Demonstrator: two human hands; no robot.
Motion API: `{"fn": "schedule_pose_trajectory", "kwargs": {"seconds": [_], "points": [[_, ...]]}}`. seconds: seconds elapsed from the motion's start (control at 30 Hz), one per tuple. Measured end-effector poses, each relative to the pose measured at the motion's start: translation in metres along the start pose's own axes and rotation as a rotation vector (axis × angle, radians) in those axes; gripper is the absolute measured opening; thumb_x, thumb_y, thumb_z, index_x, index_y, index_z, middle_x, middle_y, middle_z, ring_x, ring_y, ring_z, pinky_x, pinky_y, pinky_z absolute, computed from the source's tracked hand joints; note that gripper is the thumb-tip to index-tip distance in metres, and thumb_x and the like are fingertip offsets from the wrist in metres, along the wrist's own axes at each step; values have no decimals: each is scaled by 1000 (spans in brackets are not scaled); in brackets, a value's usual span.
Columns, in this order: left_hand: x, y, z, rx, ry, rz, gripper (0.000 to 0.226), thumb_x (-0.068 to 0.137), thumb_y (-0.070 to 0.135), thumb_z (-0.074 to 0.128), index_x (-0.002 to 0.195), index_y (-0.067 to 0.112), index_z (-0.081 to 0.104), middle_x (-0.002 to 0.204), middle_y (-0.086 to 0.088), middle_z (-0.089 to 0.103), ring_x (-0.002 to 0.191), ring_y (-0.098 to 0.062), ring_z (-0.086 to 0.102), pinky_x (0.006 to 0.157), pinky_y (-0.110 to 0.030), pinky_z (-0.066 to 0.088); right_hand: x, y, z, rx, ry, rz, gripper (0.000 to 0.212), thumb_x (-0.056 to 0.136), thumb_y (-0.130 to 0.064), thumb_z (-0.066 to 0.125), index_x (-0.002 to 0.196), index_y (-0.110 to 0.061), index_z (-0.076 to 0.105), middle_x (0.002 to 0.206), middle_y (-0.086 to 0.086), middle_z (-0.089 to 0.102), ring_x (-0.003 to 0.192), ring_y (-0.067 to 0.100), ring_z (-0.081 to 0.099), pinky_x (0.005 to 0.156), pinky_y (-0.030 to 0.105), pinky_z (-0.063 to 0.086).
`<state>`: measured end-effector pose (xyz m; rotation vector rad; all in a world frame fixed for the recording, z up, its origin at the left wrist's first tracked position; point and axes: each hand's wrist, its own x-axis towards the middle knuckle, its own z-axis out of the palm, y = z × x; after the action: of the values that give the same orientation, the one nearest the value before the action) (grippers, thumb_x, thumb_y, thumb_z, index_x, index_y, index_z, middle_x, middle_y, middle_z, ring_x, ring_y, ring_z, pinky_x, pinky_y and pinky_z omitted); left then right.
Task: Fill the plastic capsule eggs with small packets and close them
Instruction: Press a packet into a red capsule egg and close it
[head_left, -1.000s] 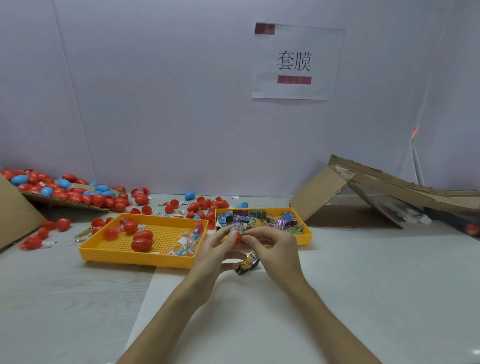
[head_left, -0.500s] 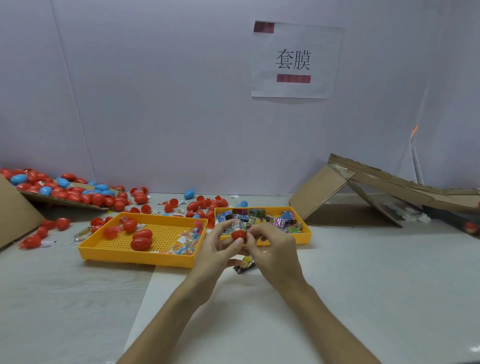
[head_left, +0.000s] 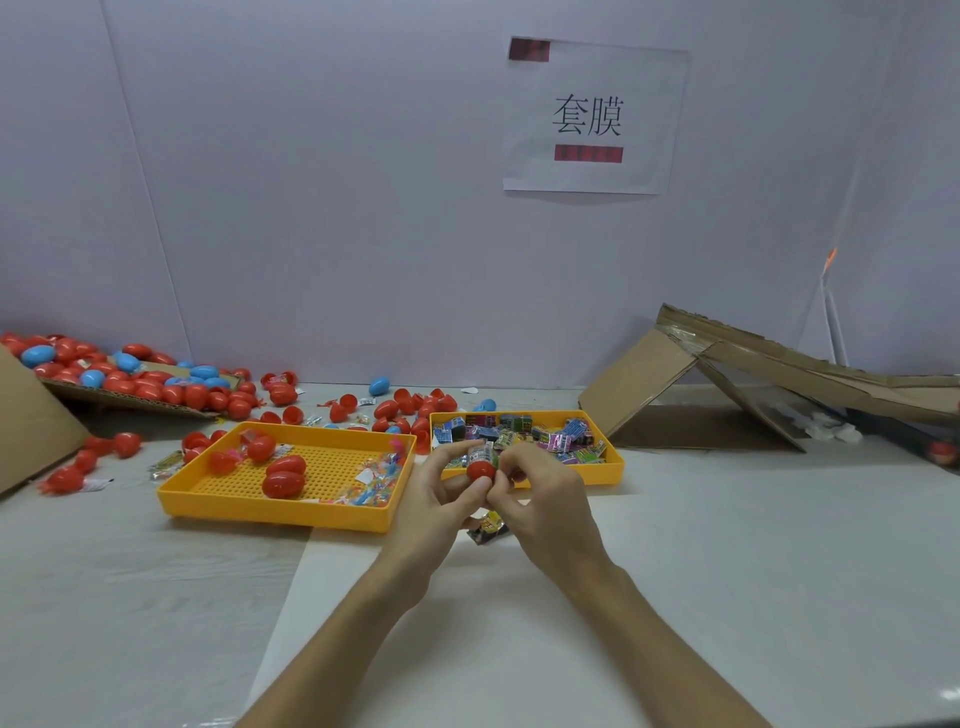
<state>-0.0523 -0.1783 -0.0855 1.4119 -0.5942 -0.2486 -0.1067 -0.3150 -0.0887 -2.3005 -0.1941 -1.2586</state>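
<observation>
My left hand (head_left: 441, 499) and my right hand (head_left: 545, 499) meet in front of the trays and together pinch a red egg half (head_left: 480, 470) with a small packet (head_left: 480, 453) sticking out of its top. A second loose packet (head_left: 488, 527) lies on the table just below my hands. The yellow tray (head_left: 613, 470) behind my hands is full of colourful packets. The larger yellow tray (head_left: 270, 514) to the left holds closed red eggs (head_left: 283, 477) and clear wrapped pieces.
Many red and blue eggs (head_left: 156, 387) lie on cardboard and on the table at the back left. A collapsed cardboard box (head_left: 727, 384) stands at the right. A white sheet (head_left: 467, 623) covers the table under my arms. A paper sign (head_left: 592, 117) hangs on the wall.
Both hands have risen slightly with the red egg half, and the packet now stands in its opening. The loose packet has stayed on the table.
</observation>
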Motion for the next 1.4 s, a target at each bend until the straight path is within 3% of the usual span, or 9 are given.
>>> {"fn": "schedule_pose_trajectory", "kwargs": {"seconds": [0.2, 0.33, 0.5, 0.73, 0.97, 1.1, 1.3, 1.4], "points": [[2, 4, -5, -111, -42, -24, 39, 97, 14, 64, 132, 30, 58, 103, -8, 77, 97, -23, 73, 76, -33, 56, 1, -3, 4, 97, 41, 52, 4, 91, -12, 64, 88, -11, 66, 82, -3, 65, 76, 11, 61, 67, 28, 54], [2, 7, -5, -201, -112, -56, 38, 98, 19, 61, 134, 32, 59, 113, -10, 74, 103, -28, 72, 73, -28, 56, 5, -1, -1, 469, 78, 361, 6, 90, -21, 64, 93, -22, 69, 84, -6, 71, 83, 16, 70, 75, 32, 59], [4, 6, -6, -189, -152, -68, 39, 101, 19, 58, 138, 30, 57, 110, -11, 74, 101, -25, 72, 72, -27, 55, 11, 6, -10, 720, -62, 485, 13, 92, -16, 70, 94, -27, 77, 92, 1, 76, 87, 20, 74, 75, 31, 60], [2, 6, -7, -133, -199, -64, 39, 96, 28, 60, 136, 26, 59, 95, -6, 73, 90, -18, 71, 74, -27, 55, 11, 13, -9, 813, -134, 604, 6, 92, -15, 69, 95, -11, 72, 92, 1, 76, 84, 20, 74, 73, 27, 59], [1, 7, -6, -171, -231, -56, 40, 87, 37, 66, 126, 30, 66, 95, -9, 72, 87, -17, 70, 76, -29, 55, 11, 16, -6, 865, -181, 639, 13, 93, -19, 65, 97, -9, 71, 94, 8, 74, 88, 26, 70, 83, 37, 59], [1, 7, -5, -175, -231, -62, 43, 86, 36, 66, 127, 28, 64, 94, -8, 73, 86, -16, 70, 74, -26, 55, 11, 17, -6, 859, -190, 638, 12, 96, -17, 62, 98, -8, 70, 96, 16, 72, 89, 28, 68, 83, 35, 59], [0, 8, -5, -182, -248, -64, 40, 91, 34, 62, 130, 25, 63, 95, -8, 72, 87, -16, 68, 77, -28, 55, 12, 14, -10, 929, -166, 652, 15, 85, -26, 69, 92, -12, 73, 92, 11, 73, 86, 26, 69, 77, 30, 58], [1, 7, -5, -188, -240, -67, 34, 96, 28, 60, 130, 30, 64, 95, -8, 72, 86, -17, 68, 80, -31, 56, 12, 15, -10, 985, -165, 676, 15, 92, -20, 67, 103, -11, 71, 102, 12, 74, 94, 29, 72, 78, 31, 58]]}}
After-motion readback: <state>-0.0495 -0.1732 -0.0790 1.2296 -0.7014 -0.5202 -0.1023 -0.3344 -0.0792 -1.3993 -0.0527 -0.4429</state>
